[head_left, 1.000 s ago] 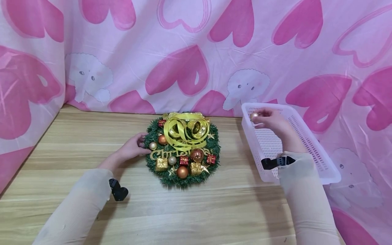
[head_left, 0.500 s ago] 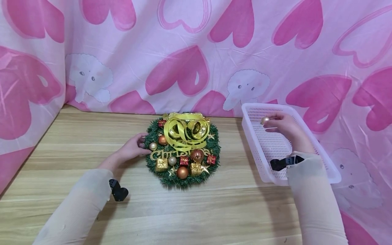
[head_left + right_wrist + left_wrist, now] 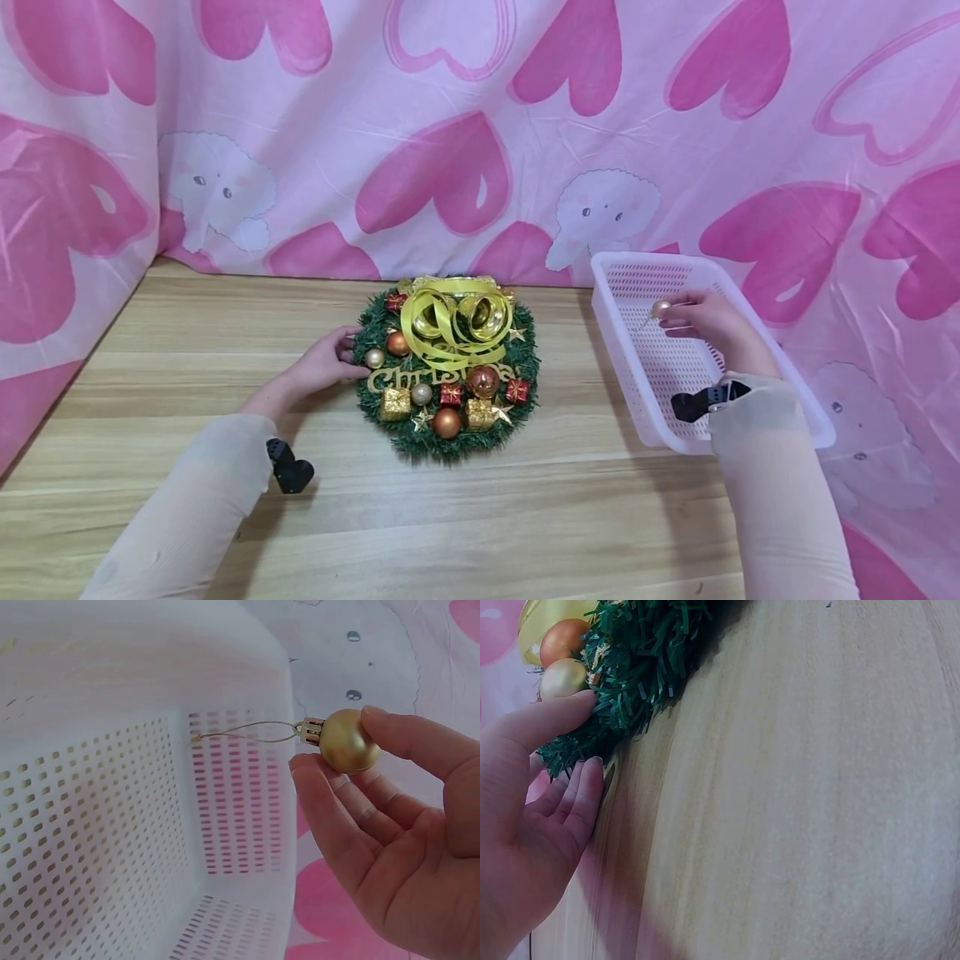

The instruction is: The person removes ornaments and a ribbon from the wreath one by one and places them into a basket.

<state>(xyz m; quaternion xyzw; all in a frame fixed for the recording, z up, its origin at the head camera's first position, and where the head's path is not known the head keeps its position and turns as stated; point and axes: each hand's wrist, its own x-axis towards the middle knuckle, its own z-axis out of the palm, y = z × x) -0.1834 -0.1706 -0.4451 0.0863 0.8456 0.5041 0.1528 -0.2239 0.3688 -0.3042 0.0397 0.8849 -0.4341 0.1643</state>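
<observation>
A green wreath (image 3: pixel 448 367) with a yellow ribbon bow, gold and orange baubles and small gift boxes lies on the wooden table. My left hand (image 3: pixel 326 360) holds its left edge, thumb on the green needles (image 3: pixel 622 705) and fingers under the rim. My right hand (image 3: pixel 705 321) is inside the white perforated basket (image 3: pixel 780 408), pinching a small gold bauble (image 3: pixel 660 309) between thumb and fingers. In the right wrist view the gold bauble (image 3: pixel 348 741) has a thin wire loop (image 3: pixel 247 735) pointing at the basket wall (image 3: pixel 112 847).
A pink cloth with hearts (image 3: pixel 480 133) hangs behind and at both sides of the wooden table (image 3: pixel 480 517). The basket stands at the table's right edge against the cloth.
My right hand has carried the gold bauble from over the basket's left rim to the right and down into the basket. The left hand and the wreath have stayed still.
</observation>
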